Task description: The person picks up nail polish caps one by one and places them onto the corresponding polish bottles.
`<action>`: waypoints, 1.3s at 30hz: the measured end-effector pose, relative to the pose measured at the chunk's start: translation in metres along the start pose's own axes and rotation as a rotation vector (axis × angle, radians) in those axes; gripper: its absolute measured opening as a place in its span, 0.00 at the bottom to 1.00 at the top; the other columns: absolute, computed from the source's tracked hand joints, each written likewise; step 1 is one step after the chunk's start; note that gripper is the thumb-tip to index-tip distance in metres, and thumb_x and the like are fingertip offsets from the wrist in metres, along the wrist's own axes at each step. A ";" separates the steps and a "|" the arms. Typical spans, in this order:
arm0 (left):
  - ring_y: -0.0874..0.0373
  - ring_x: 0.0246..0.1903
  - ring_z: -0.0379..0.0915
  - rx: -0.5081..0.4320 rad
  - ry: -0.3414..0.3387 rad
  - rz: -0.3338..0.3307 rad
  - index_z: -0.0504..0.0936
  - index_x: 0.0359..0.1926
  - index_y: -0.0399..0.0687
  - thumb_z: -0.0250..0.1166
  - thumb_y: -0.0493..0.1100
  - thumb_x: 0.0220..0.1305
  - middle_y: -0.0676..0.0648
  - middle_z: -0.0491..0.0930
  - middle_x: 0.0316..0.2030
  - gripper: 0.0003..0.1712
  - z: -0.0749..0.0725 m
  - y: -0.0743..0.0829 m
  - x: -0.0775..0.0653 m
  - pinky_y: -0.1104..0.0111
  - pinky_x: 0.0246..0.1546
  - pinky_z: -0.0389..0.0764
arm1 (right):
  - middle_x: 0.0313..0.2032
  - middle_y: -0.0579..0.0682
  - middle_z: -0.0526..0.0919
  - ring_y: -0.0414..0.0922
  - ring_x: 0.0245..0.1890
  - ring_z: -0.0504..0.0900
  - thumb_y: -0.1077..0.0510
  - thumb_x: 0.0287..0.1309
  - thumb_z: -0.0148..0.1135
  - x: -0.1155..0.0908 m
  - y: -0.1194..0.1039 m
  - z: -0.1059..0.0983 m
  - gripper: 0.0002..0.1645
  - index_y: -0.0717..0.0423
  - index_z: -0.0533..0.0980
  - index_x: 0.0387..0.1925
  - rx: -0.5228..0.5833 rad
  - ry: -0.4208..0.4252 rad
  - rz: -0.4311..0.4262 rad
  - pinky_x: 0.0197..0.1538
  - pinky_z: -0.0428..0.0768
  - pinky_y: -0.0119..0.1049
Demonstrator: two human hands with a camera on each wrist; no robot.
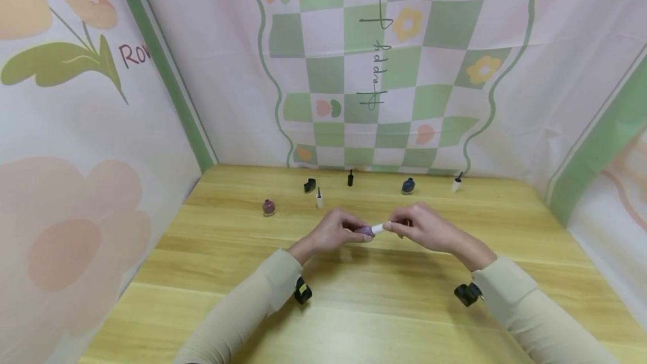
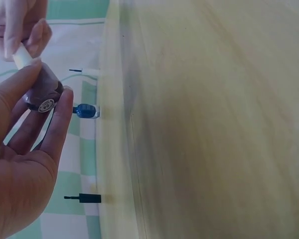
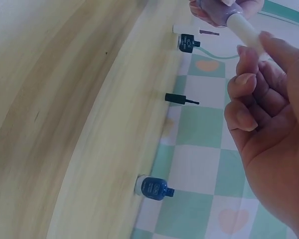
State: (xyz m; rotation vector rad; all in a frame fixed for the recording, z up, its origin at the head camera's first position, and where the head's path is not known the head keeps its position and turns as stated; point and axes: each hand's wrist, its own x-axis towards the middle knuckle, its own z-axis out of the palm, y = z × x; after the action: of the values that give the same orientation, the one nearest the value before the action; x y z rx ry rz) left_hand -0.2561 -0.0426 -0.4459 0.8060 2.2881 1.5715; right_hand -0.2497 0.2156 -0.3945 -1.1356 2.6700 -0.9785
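Note:
My left hand [image 1: 336, 231] grips a purple nail polish bottle [image 1: 365, 231] between thumb and fingers, above the middle of the table. In the left wrist view the bottle [image 2: 45, 89] shows a round sticker on its base. A long white cap [image 1: 378, 228] sits at the bottle's neck, in line with it. My right hand [image 1: 422, 227] pinches the far end of this cap [image 3: 245, 34] between thumb and index finger, the other fingers curled in. Bottle and cap are held tilted, the cap pointing to the right.
Behind the hands on the wooden table [image 1: 374, 308] stand a mauve open bottle [image 1: 269, 208], a dark bottle [image 1: 309, 186] and a blue bottle [image 1: 408, 186]. Among them stand a black brush cap [image 1: 350, 179] and two white brush caps [image 1: 319, 200], [image 1: 457, 184], brushes up. A patterned curtain [image 1: 242, 100] hangs behind.

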 end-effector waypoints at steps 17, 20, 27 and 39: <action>0.61 0.35 0.82 0.017 0.031 -0.006 0.90 0.42 0.50 0.76 0.42 0.61 0.56 0.88 0.36 0.08 0.003 0.004 0.004 0.69 0.39 0.84 | 0.29 0.43 0.84 0.41 0.24 0.75 0.51 0.66 0.70 -0.004 -0.002 0.008 0.07 0.49 0.85 0.40 0.076 0.138 0.136 0.26 0.75 0.32; 0.62 0.35 0.82 0.016 0.036 0.005 0.89 0.42 0.48 0.76 0.41 0.60 0.56 0.88 0.36 0.09 0.005 0.004 0.005 0.69 0.40 0.84 | 0.31 0.45 0.85 0.42 0.27 0.78 0.51 0.66 0.69 -0.005 -0.004 0.010 0.10 0.52 0.86 0.42 0.110 0.162 0.165 0.29 0.77 0.32; 0.63 0.37 0.82 0.028 0.042 0.021 0.90 0.44 0.48 0.76 0.41 0.60 0.57 0.88 0.37 0.10 0.009 0.005 0.008 0.70 0.43 0.83 | 0.35 0.48 0.86 0.46 0.34 0.83 0.53 0.64 0.71 -0.008 -0.004 0.014 0.09 0.52 0.85 0.42 0.223 0.204 0.183 0.38 0.84 0.34; 0.65 0.38 0.81 0.051 0.048 0.025 0.90 0.44 0.47 0.77 0.40 0.59 0.57 0.87 0.37 0.12 0.017 0.006 0.013 0.72 0.45 0.82 | 0.40 0.50 0.86 0.48 0.40 0.83 0.54 0.63 0.72 -0.009 -0.004 0.021 0.09 0.51 0.85 0.43 0.317 0.245 0.157 0.44 0.86 0.35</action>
State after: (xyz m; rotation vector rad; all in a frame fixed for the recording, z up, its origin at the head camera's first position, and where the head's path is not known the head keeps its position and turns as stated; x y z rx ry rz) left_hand -0.2565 -0.0207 -0.4459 0.8214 2.3693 1.5652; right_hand -0.2340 0.2087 -0.4104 -0.7746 2.5954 -1.5271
